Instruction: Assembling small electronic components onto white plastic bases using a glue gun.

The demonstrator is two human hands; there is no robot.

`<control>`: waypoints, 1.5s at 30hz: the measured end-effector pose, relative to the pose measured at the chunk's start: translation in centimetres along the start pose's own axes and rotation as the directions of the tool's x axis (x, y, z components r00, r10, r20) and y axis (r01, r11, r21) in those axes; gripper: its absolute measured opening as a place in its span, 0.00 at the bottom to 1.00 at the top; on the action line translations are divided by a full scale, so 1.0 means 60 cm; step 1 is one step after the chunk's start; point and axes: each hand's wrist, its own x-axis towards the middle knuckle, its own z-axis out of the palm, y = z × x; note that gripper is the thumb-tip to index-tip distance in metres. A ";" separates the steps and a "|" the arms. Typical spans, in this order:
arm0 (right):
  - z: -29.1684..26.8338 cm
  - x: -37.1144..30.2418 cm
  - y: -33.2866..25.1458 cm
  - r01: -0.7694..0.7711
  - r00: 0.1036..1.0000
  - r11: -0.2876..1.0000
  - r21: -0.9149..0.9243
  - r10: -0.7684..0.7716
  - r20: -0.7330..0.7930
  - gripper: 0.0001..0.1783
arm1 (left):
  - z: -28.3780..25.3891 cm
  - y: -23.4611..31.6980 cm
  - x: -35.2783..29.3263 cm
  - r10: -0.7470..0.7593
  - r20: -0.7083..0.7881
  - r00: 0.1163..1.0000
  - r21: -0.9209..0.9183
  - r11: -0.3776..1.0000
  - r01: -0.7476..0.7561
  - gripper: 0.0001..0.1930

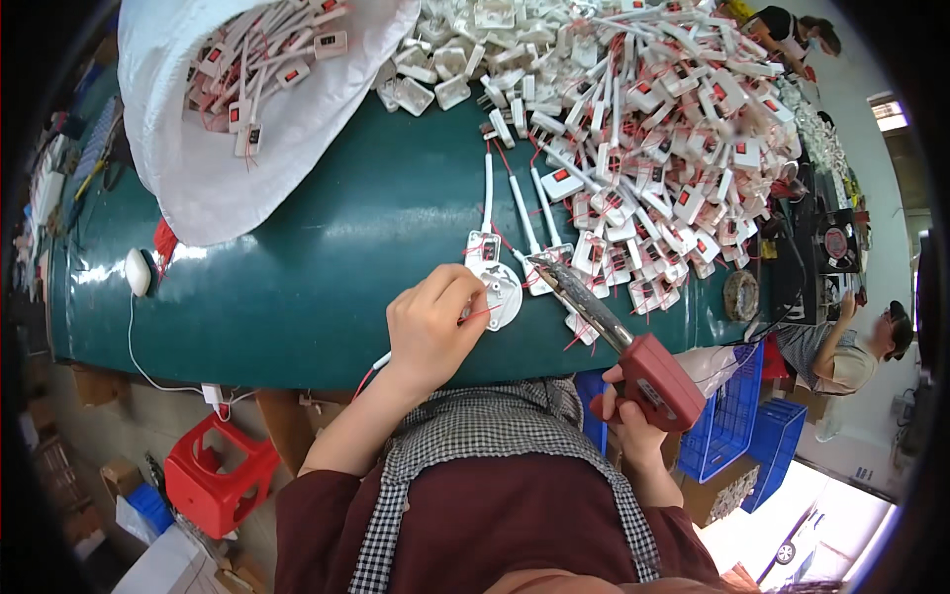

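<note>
My right hand (633, 426) is wrapped round the red grip of a soldering gun (661, 384). Its long, darkened metal barrel points up and left, with the tip over the small white switch housings in front of me. With fingers pinched, my left hand (435, 327) is at the left edge of a round white plastic part (503, 295), and a thin red wire (479, 314) sticks out from its fingertips. Just beyond the round part lies a white switch housing (483, 246) with a white tube leading away from it. My left fingers partly hide the round part.
A big heap of white switch housings (643, 148) with red wires covers the right side of the green table (297, 317). At the upper left a white sack (237, 213) holds more. A roll of tape (740, 295), a red stool (220, 475), blue crates (727, 416) and other people are around.
</note>
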 end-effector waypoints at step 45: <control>-0.031 -0.060 0.048 0.004 0.999 0.768 -0.640 0.031 0.043 0.27 | 0.009 -0.001 -0.034 0.003 -0.069 0.998 0.008 1.000 -0.002 0.09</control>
